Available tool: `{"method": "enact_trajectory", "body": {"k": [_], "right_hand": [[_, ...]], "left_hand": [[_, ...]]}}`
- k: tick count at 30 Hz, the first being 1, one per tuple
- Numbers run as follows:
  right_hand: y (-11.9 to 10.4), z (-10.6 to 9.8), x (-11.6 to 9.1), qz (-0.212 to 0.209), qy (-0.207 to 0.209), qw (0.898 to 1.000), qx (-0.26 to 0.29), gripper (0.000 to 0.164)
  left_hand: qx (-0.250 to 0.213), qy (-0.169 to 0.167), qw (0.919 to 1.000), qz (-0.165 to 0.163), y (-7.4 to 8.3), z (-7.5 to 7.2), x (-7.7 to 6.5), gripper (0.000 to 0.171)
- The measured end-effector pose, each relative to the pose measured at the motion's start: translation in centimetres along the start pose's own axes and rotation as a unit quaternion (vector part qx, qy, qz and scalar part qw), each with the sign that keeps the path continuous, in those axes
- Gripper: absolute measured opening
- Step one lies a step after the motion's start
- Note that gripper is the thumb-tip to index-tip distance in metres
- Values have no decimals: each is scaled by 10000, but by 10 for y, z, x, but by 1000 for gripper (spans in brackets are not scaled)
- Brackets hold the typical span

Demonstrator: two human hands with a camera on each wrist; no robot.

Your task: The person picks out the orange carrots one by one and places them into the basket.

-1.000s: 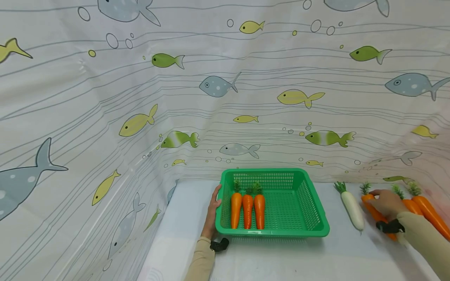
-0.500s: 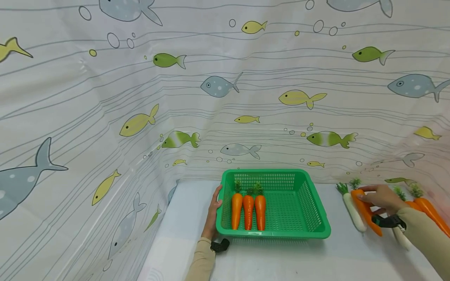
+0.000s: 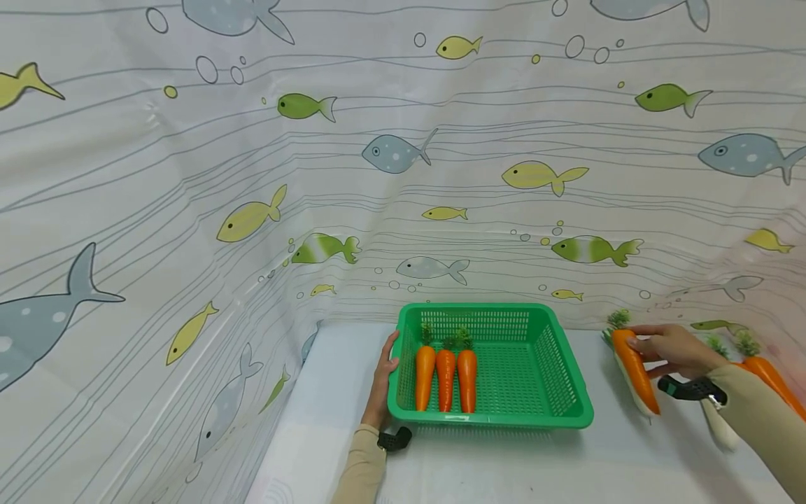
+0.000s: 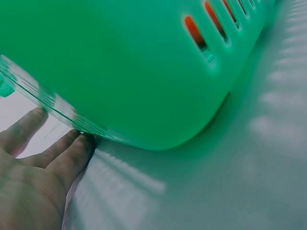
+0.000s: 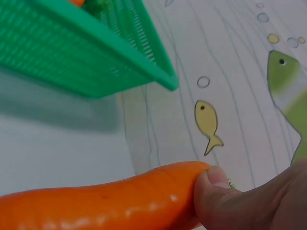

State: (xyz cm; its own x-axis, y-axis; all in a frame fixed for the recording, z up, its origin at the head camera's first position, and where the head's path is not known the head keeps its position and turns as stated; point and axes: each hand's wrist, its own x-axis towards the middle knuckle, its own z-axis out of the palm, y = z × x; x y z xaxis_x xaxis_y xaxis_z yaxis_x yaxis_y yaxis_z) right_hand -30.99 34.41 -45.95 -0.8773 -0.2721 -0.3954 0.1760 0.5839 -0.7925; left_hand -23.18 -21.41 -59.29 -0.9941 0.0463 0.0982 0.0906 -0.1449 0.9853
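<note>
My right hand (image 3: 674, 350) pinches an orange carrot (image 3: 632, 364) near its leafy top. That carrot is held above a white radish (image 3: 647, 411), hiding most of it. In the right wrist view the thumb presses on the thick end of the carrot (image 5: 129, 199). My left hand (image 3: 380, 381) rests against the left side of a green plastic basket (image 3: 491, 420). In the left wrist view its fairly straight fingers (image 4: 72, 158) touch the basket's outer wall (image 4: 120, 86). Inside the basket, on its left side, three carrots (image 3: 446, 378) lie side by side with their leafy tops toward the back.
At the far right another carrot (image 3: 777, 385) lies partly behind the right forearm, with a second leafy top (image 3: 716, 344) beside it. A second white radish (image 3: 720, 427) lies near the right wrist. A fish-print sheet (image 3: 478, 238) hangs behind the white table (image 3: 466, 469).
My right hand has lifted the carrot from the right-hand group and carried it left, over the white radish. The second radish has come into view. My left hand stays at the basket.
</note>
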Motion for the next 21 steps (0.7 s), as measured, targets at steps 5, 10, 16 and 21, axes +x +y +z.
{"method": "enact_trajectory", "body": {"k": [5, 10, 16, 21], "right_hand": [[-12, 1, 1, -138, -170, 9996, 187, 67], [-26, 6, 4, -204, -314, 9985, 403, 70], [-42, 18, 4, -362, -632, 9949, 695, 72], [-57, 29, 3, -478, -771, 9928, 785, 73]], "left_hand": [[-22, 26, 10000, -11, 0, 0, -1, 57], [-30, 23, 10000, 11, 0, 1, -2, 57], [-69, -51, 10000, 26, 0, 1, -1, 58], [-116, -37, 9999, 25, 0, 0, -1, 59]]}}
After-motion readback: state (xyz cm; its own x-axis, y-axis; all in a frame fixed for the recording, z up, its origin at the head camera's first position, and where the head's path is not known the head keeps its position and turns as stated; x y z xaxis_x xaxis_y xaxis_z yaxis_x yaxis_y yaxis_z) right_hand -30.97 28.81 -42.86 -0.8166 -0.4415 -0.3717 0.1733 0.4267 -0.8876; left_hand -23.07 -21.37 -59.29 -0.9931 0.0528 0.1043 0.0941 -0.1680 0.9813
